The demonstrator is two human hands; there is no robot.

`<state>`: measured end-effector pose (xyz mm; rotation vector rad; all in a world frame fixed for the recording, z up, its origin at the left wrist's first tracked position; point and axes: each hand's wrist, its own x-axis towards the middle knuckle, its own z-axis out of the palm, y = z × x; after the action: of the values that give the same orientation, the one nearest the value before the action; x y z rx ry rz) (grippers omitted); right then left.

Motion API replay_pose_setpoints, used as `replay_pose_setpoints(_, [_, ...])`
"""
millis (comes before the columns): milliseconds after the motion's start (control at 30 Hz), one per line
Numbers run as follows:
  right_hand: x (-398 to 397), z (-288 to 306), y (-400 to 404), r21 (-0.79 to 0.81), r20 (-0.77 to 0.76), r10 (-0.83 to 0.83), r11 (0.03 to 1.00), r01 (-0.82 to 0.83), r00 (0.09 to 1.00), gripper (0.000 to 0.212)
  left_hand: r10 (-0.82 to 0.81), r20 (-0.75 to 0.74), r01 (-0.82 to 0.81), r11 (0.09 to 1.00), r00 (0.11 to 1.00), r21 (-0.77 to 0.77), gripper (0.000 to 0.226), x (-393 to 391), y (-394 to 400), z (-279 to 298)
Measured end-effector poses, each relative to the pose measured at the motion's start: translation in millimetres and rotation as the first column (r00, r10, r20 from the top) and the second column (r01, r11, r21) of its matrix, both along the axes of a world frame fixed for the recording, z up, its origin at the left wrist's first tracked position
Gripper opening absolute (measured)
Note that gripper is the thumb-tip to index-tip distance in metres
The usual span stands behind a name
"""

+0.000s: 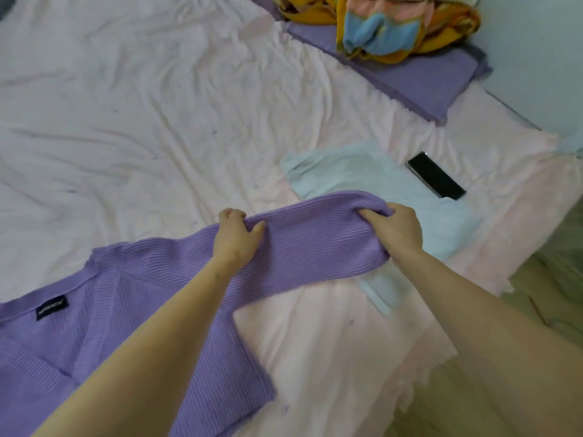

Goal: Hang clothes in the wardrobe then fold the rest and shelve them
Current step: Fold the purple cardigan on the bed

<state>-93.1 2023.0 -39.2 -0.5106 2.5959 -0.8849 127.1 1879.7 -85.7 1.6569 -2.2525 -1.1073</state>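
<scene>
A purple ribbed knit sweater (132, 298) lies on the pink bed sheet (142, 121), its body at the lower left with a dark neck label showing. One sleeve stretches to the right. My left hand (236, 234) grips the sleeve's upper edge near its middle. My right hand (394, 230) grips the sleeve's end, lifted slightly over a folded pale blue garment (356, 171) that lies flat on the sheet.
A black phone (437, 179) lies to the right of the pale blue garment. A purple pillow (419, 86) with a yellow, blue and pink bundle of cloth (388, 29) sits at the back right by the wall. The bed's edge and floor are at the right.
</scene>
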Motion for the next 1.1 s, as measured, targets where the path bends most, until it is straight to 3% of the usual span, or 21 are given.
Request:
replay_pose_setpoints(67, [-8.2,1.8,9.3,0.154,-0.023,-0.001,0.988,0.004,1.0,0.03,-0.069,0.039,0.068,0.997,0.997,0.032,0.074,1.3,15.2,-6.8])
replay_pose_setpoints(133, [-10.4,-0.2,17.1,0.242,-0.093,-0.031,0.969,0.053,0.995,0.024,-0.205,0.142,0.201,0.979,0.968,0.045,0.081,3.7,30.6,-18.4])
replay_pose_setpoints(200, [-10.1,-4.1,18.9,0.244,-0.186,-0.031,0.967,0.077,0.982,0.018,-0.361,0.234,0.357,0.932,0.902,0.063,0.081,4.1,41.1,-28.8])
replay_pose_setpoints(267, [-7.4,-10.2,18.1,0.217,-0.224,0.014,0.976,0.035,0.974,0.01,-0.512,0.359,0.501,0.856,0.78,0.13,0.085,4.4,47.8,-35.1])
replay_pose_setpoints(333, [-2.5,-17.9,16.6,0.195,-0.163,0.057,0.98,-0.025,0.985,0.017,-0.59,0.454,0.561,0.8,0.668,0.212,0.093,4.4,52.3,-39.2])
replay_pose_setpoints(367, [1.1,-19.8,15.6,0.17,-0.101,0.063,0.984,-0.045,0.993,0.025,-0.594,0.47,0.558,0.797,0.653,0.232,0.095,2.8,53.3,-38.9])
replay_pose_setpoints(467, [8.6,-25.6,20.1,0.094,0.014,-0.029,0.995,0.028,0.999,0.048,-0.584,0.427,0.558,0.806,0.691,0.199,0.092,-9.6,59.6,-36.9])
replay_pose_setpoints(567, [4.3,-33.8,33.9,0.136,0.059,-0.21,0.97,0.2,0.976,0.058,-0.632,0.392,0.617,0.766,0.669,0.183,0.087,-24.9,70.9,-32.9])
replay_pose_setpoints(633, [1.2,-38.8,41.0,0.107,0.188,-0.279,0.959,0.263,0.942,0.055,-0.648,0.373,0.615,0.757,0.664,0.22,0.085,-30.1,79.4,-35.6])
replay_pose_setpoints(700, [-1.2,-36.7,44.2,-0.044,0.302,-0.275,0.953,0.301,0.913,0.039,-0.631,0.354,0.568,0.775,0.69,0.276,0.083,-33.5,87.5,-42.2])
replay_pose_setpoints(800, [-2.5,-17.9,37.3,-0.352,0.516,-0.196,0.839,0.415,0.834,0.033,-0.436,0.236,0.376,0.889,0.868,0.26,0.081,-40.0,102.0,-44.2])
replay_pose_setpoints(867, [-2.3,-13.8,36.6,-0.441,0.62,-0.157,0.741,0.507,0.769,0.027,-0.25,0.137,0.212,0.947,0.959,0.242,0.076,-44.9,109.1,-45.3])
replay_pose_setpoints(1000, [10.8,-23.9,44.3,-0.284,0.518,-0.287,0.831,0.478,0.806,0.034,-0.414,0.207,0.295,0.85,0.886,0.436,0.077,-52.1,98.9,-54.5])
replay_pose_setpoints(1033, [14.1,-25.8,44.5,-0.272,0.508,-0.298,0.835,0.479,0.808,0.037,-0.389,0.143,0.295,0.85,0.91,0.436,0.078,-54.7,93.3,-51.4])
replay_pose_setpoints(1100, [17.4,-25.7,44.7,-0.281,0.523,-0.313,0.815,0.507,0.793,0.042,-0.14,-0.087,0.163,0.886,0.986,0.433,0.07,-59.2,86.0,-40.2])
